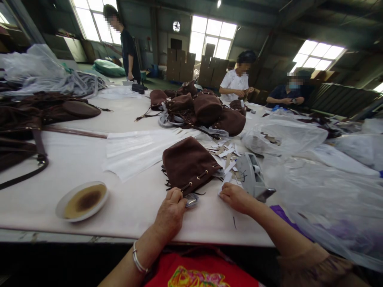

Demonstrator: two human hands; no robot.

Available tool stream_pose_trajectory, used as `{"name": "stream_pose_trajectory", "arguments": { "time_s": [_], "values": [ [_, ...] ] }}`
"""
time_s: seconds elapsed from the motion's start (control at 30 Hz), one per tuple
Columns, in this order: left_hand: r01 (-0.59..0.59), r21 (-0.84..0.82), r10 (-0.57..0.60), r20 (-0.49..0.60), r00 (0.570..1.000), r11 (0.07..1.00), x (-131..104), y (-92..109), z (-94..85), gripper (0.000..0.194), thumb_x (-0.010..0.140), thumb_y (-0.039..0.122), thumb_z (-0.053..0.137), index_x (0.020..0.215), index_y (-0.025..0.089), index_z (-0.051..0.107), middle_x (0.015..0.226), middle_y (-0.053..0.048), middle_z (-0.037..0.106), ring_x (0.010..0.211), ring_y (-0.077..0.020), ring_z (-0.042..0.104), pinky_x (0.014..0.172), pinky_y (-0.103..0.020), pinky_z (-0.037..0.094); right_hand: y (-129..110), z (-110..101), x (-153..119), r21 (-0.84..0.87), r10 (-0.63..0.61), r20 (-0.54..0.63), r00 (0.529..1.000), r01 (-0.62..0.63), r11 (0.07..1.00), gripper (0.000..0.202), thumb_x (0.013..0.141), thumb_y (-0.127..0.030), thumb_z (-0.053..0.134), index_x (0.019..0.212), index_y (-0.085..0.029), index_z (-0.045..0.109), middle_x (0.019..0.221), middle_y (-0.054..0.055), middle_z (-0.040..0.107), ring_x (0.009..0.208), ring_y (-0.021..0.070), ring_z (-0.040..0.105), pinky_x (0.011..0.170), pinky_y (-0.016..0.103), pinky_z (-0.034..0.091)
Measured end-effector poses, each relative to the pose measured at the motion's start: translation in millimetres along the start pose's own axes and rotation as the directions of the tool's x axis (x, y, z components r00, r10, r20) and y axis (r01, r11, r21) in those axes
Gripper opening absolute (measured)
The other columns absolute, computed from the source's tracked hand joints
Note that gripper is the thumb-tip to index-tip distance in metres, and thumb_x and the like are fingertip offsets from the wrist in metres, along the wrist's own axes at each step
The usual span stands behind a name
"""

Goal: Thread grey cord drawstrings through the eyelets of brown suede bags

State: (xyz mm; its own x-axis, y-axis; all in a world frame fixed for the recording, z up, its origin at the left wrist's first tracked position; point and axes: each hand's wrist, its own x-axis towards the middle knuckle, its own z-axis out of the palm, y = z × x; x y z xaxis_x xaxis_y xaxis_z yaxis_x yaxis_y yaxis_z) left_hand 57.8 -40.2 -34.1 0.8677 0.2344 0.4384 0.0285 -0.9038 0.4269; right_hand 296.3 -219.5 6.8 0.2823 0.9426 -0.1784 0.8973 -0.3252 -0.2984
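A brown drawstring bag (190, 161) with gold eyelets and fringe lies on its side in front of me. My left hand (172, 211) is closed on the near edge of its mouth. Beside those fingers is a small piece in clear plastic wrap (192, 200), perhaps a metal fitting. My right hand (236, 198) pinches a white paper strip (225, 181) to the right of the bag. Beyond that hand lies a pile of loose white and tan strips (229, 153). A grey tape dispenser (251, 175) stands just right of the strips.
A shallow dish (82, 201) with dark brown liquid stands at left. More brown bags (206, 105) are heaped at the back, others (68, 109) at far left. White sheets (134, 147) lie mid-table. Clear plastic bags (317, 191) crowd the right. Several people work beyond the table.
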Motion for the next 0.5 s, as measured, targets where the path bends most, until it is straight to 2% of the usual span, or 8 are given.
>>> {"name": "stream_pose_trajectory", "arguments": {
  "time_s": [0.23,0.5],
  "values": [
    [-0.016,0.003,0.016,-0.030,0.999,1.000,2,2,-2.7,0.013,0.089,0.011,0.052,0.085,0.017,0.063,0.097,-0.009,0.048,0.105,-0.0251,0.044,0.095,-0.047,0.050,10,-11,1,0.139,-0.019,0.030,0.999,0.015,0.990,0.034,0.094,-0.032,0.047,0.075,-0.017,0.072,0.087,0.007,0.067,0.082,0.0168,0.060,0.081,0.028,0.045],
    [-0.023,0.024,0.023,-0.030,0.999,0.999,1,1,-1.3,0.016,0.088,0.008,0.051,0.085,0.017,0.063,0.096,-0.008,0.048,0.104,-0.0252,0.045,0.094,-0.047,0.050,20,-6,2,0.273,0.003,0.042,0.999,-0.014,0.962,0.029,0.089,-0.035,0.053,0.080,-0.018,0.075,0.086,0.006,0.071,0.088,0.0199,0.061,0.085,0.030,0.047]
  ]
}}
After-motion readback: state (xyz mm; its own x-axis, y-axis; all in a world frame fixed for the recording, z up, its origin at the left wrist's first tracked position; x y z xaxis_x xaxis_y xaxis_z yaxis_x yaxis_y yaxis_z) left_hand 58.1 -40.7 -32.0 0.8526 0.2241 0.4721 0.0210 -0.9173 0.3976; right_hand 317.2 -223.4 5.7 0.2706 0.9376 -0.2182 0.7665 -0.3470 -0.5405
